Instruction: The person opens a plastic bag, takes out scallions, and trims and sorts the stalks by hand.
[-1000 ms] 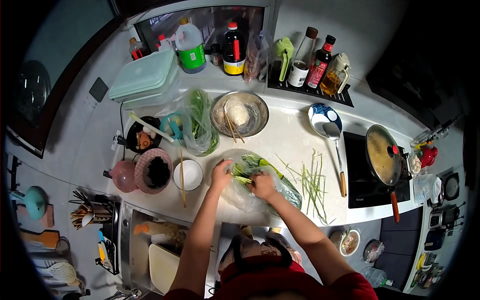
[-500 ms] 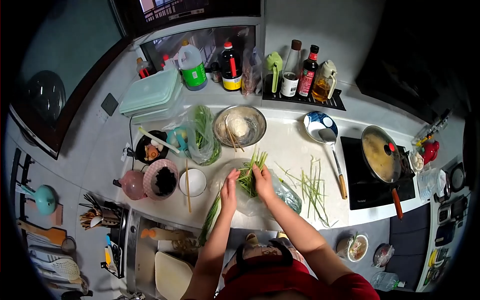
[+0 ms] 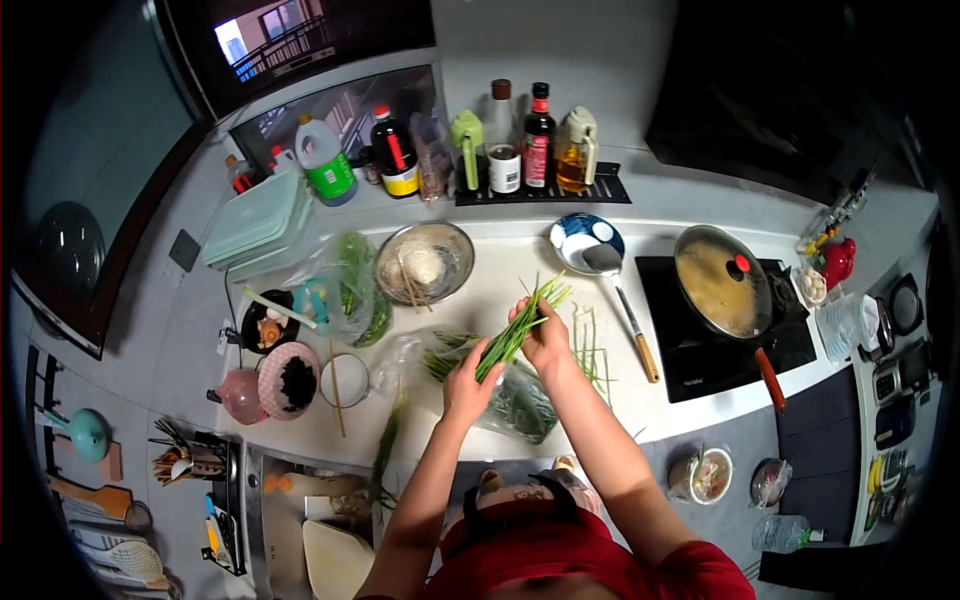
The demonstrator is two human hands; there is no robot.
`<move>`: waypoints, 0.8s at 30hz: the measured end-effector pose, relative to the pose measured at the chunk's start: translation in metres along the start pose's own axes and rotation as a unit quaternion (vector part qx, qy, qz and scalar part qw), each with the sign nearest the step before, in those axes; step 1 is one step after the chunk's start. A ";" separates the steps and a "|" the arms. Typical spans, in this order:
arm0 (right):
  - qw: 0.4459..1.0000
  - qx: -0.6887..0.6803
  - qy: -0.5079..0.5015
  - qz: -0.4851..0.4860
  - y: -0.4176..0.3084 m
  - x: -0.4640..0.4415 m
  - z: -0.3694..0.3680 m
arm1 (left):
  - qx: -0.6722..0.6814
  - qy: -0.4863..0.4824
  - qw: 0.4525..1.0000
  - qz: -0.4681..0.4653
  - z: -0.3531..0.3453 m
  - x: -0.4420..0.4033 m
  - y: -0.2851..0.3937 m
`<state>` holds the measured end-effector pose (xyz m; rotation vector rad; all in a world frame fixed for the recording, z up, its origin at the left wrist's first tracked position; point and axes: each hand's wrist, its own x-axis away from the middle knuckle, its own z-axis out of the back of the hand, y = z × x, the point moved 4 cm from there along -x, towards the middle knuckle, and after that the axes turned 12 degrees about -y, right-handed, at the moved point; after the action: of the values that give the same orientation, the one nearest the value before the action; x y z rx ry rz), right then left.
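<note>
Mid-frame, the bare left hand (image 3: 468, 392) and bare right hand (image 3: 546, 342) grasp a bunch of long, slender green stalks (image 3: 508, 340) at two places, seemingly keeping loose lengths together.

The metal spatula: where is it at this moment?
In the head view, the metal spatula lies right of centre, between the right hand and the black cooktop, its head over the rim of the blue-and-white bowl.
</note>
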<state>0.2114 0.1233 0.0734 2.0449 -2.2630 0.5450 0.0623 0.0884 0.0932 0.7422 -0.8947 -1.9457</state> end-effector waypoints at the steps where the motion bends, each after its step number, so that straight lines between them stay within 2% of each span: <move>1: 1.000 -0.004 0.014 -0.001 -0.011 -0.001 0.009 | 0.026 -0.008 1.000 0.010 -0.008 -0.003 0.004; 2: 1.000 -0.008 0.027 -0.003 -0.022 -0.003 0.018 | 0.037 0.025 0.999 -0.018 -0.016 -0.005 0.009; 6: 0.999 0.004 -0.032 0.018 -0.056 0.009 0.025 | 0.101 -0.008 0.994 0.032 -0.051 -0.025 0.023; 9: 0.998 -0.004 -0.041 0.049 -0.077 0.012 0.028 | 0.028 0.018 0.999 0.016 -0.073 -0.037 0.038; 11: 0.989 0.088 0.025 0.117 -0.083 -0.001 0.054 | 0.010 0.017 1.000 0.021 -0.085 -0.040 0.044; 13: 0.987 0.092 0.054 0.123 -0.086 -0.004 0.067 | -0.042 0.018 0.999 0.024 -0.100 -0.041 0.038; 17: 0.983 0.041 0.149 0.098 -0.088 -0.013 0.111 | -0.083 0.165 0.979 -0.092 -0.095 -0.027 0.050; 18: 0.983 0.044 0.156 0.089 -0.089 -0.016 0.121 | -0.112 0.152 0.971 -0.147 -0.094 -0.017 0.049; 21: 0.986 0.022 0.152 0.065 -0.090 -0.016 0.128 | -0.222 0.001 0.949 -0.223 -0.099 -0.003 0.081; 22: 0.987 0.034 0.149 0.053 -0.090 -0.013 0.124 | -0.248 -0.002 0.950 -0.191 -0.107 -0.005 0.079; 24: 0.988 0.067 0.132 0.034 -0.094 -0.001 0.108 | -0.221 0.056 0.970 -0.089 -0.116 -0.012 0.061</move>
<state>0.3248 0.0873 -0.0065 1.8260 -2.1976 0.9365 0.1840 0.0399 0.0780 0.6728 -0.3131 -2.1337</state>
